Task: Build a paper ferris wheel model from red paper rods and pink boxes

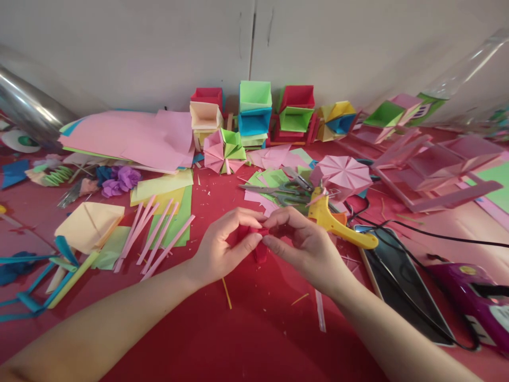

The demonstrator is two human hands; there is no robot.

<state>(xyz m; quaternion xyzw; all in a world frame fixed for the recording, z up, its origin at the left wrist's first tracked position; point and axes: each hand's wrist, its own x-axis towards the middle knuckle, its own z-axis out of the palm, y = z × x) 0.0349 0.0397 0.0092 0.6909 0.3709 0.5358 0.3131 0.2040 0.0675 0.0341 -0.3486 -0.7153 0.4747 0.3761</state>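
Red paper, thin and crisply folded, makes the small piece (260, 253) held low over the middle of the table (238, 345), whose own red surface nearly swallows it. The left hand (222, 241) has its thumb and fingers pinched on one side of the fold; the right hand (304, 244) pinches the other side the same way, the two thumb tips almost meeting on the near edge. How the fold looks inside I can't tell, as the fingers cover it.

Just beyond the right hand lies a smooth yellow plastic glue gun (336, 223), and close to it a pair of scissors (278, 191) on green and pink scraps. Behind the gun sits a pink paper disc (341, 176), pleated into wedges like a small umbrella. A flat, glossy phone (405, 286) lies to the right, a thin black cord (397, 265) looping over it.

On the left, narrow pink strips (170, 239) are spread across yellow and green sheets (185, 212), near crinkled purple paper flowers (121, 180) and a cream folded piece (88, 225). At the back, square open-mouthed paper boxes (254, 122) stand stacked before a smooth pale wall (159, 53).
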